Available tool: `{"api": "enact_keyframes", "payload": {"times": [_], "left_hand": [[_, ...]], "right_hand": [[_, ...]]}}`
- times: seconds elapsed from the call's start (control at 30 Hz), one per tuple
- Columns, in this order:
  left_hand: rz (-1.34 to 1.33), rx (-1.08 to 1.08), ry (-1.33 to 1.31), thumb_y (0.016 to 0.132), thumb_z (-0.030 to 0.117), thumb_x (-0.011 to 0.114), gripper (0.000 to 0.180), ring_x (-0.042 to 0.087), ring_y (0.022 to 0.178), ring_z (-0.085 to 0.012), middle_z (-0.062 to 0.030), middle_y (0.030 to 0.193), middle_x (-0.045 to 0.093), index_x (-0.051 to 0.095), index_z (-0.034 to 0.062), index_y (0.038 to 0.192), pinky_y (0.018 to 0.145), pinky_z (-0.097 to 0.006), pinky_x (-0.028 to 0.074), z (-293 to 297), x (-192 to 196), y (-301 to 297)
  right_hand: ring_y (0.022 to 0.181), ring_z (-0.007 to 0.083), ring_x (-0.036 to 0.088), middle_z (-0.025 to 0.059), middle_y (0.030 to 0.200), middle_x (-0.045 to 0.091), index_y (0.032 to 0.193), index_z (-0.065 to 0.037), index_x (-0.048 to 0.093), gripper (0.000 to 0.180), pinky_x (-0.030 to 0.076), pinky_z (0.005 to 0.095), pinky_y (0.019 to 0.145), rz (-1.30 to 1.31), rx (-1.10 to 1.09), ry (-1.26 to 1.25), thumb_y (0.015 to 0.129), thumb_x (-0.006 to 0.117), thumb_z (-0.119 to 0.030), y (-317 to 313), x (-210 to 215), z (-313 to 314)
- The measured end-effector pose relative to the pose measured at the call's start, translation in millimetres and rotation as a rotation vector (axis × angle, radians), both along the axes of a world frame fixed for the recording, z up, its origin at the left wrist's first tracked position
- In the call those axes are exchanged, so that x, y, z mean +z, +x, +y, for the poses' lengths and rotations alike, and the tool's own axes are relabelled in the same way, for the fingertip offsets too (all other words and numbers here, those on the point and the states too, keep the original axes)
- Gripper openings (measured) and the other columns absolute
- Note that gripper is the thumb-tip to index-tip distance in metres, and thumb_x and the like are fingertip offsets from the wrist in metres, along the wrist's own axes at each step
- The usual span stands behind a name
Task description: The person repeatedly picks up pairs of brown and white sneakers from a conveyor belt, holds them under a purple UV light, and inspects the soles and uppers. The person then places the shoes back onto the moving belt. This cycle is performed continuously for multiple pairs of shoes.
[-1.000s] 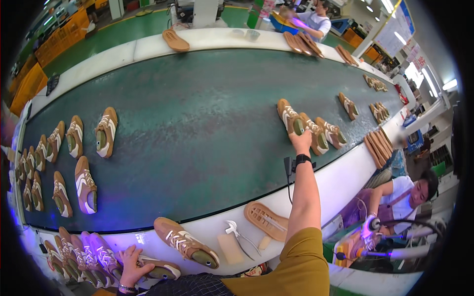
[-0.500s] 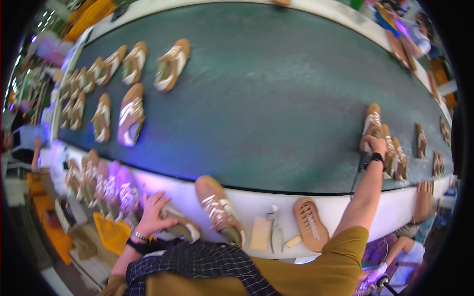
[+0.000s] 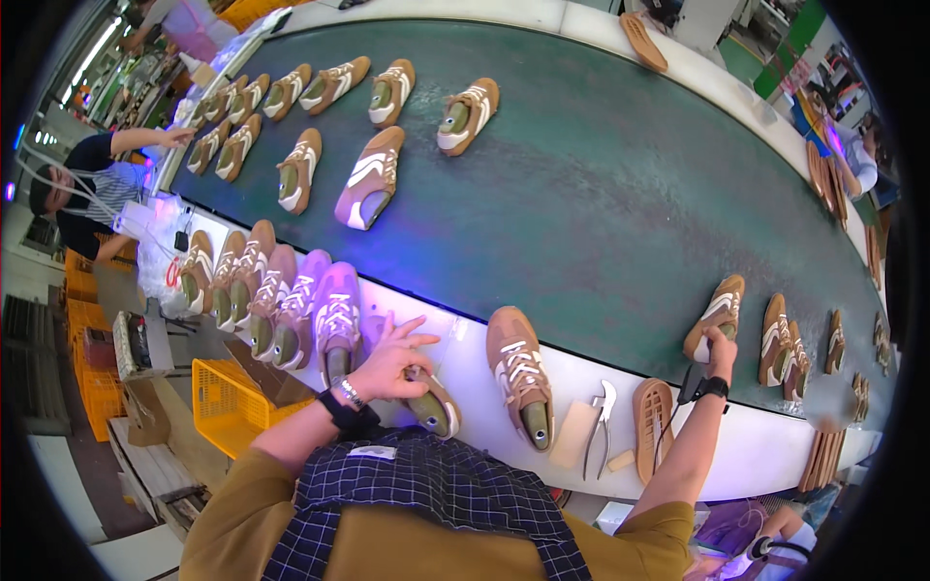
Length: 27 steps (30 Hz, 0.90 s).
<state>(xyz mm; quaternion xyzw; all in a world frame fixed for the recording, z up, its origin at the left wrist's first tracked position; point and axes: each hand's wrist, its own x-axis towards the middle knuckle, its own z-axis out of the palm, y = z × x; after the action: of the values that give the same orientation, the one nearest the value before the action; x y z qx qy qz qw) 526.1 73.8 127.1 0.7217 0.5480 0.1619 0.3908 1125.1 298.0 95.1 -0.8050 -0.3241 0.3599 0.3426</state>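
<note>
My right hand [image 3: 721, 352] is closed on the heel end of a tan-and-white sneaker [image 3: 717, 312], its toe pointing away over the green conveyor belt [image 3: 552, 194]. A dark band is round that wrist. My left hand [image 3: 389, 360] has its fingers spread over another sneaker [image 3: 438, 411] on the white ledge [image 3: 470, 358]. The thumb is at that sneaker's opening; the hand hides part of the shoe. Just right of it, a laced sneaker [image 3: 523, 378] with an olive form inside stands on the ledge.
Pliers [image 3: 602, 426], a beige block [image 3: 575, 434] and a tan sole [image 3: 652, 426] lie on the ledge. Laced sneakers [image 3: 276, 295] stand at left. More sneakers [image 3: 294, 174] sit on the belt, several [image 3: 775, 341] at right. A yellow crate [image 3: 223, 407] is lower left. A co-worker's hand [image 3: 174, 137] reaches in.
The whole view has shifted, showing more of the left side. The sneaker in my right hand now stands apart from its right-hand neighbours. My left hand stays over the sneaker on the ledge.
</note>
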Motion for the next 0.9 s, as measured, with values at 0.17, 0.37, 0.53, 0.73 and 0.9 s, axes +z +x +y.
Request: {"api": "enact_keyframes", "payload": {"times": [0.17, 0.37, 0.53, 0.73, 0.9], "left_hand": [[0.009, -0.132, 0.070, 0.063, 0.032, 0.064, 0.030, 0.024, 0.134, -0.0371, -0.0127, 0.131, 0.047, 0.067, 0.0137, 0.087, 0.104, -0.066, 0.001, 4.9, 8.0, 7.9], [0.050, -0.589, 0.176, 0.070, 0.035, 0.069, 0.055, 0.037, 0.126, -0.0326, -0.0095, 0.125, 0.050, 0.054, 0.0144, 0.119, 0.107, -0.063, 0.008, -23.9, 37.4, 22.9], [0.057, -0.790, 0.291, 0.063, 0.016, 0.069, 0.041, 0.044, 0.118, -0.0293, -0.0041, 0.104, 0.059, 0.063, 0.0171, 0.103, 0.108, -0.061, 0.011, -22.7, 18.1, 17.6], [0.034, -0.800, 0.315, 0.060, 0.009, 0.065, 0.035, 0.037, 0.122, -0.0353, -0.0153, 0.122, 0.049, 0.065, 0.0131, 0.095, 0.109, -0.054, 0.016, -26.6, 29.4, -30.2], [-0.100, 0.034, 0.281, 0.067, 0.010, 0.062, 0.064, 0.035, 0.121, -0.0458, -0.0291, 0.130, 0.034, 0.039, 0.0003, 0.126, 0.104, -0.048, 0.028, -58.3, 20.4, -52.1]], "right_hand": [[0.078, 0.0202, 0.063, 0.0073, 0.089, 0.063, 0.095, -0.001, 0.059, 0.025, 0.053, 0.0347, 0.069, 0.776, -0.023, 0.136, 0.074, 0.062, -0.013, -80.0, 41.3, -61.9], [0.091, 0.0284, 0.061, 0.0148, 0.102, 0.060, 0.116, 0.003, 0.048, 0.049, 0.051, 0.0407, 0.083, 0.961, 0.052, 0.377, 0.075, 0.062, -0.021, -180.4, 86.4, -149.5], [0.116, 0.0384, 0.047, 0.0244, 0.127, 0.045, 0.135, 0.003, 0.030, 0.089, 0.043, 0.0478, 0.097, 1.137, 0.285, 0.428, 0.061, 0.070, -0.026, -269.5, 133.2, -192.0], [0.111, 0.0388, 0.051, 0.0243, 0.125, 0.046, 0.136, 0.004, 0.027, 0.096, 0.046, 0.0471, 0.095, 1.102, 0.351, 0.454, 0.056, 0.072, -0.027, -313.6, 141.4, -228.8], [0.103, 0.0345, 0.057, 0.0196, 0.114, 0.055, 0.129, 0.004, 0.038, 0.085, 0.044, 0.0431, 0.095, 1.178, 0.328, 0.358, 0.053, 0.065, -0.021, -337.0, 124.1, -265.2]]}}
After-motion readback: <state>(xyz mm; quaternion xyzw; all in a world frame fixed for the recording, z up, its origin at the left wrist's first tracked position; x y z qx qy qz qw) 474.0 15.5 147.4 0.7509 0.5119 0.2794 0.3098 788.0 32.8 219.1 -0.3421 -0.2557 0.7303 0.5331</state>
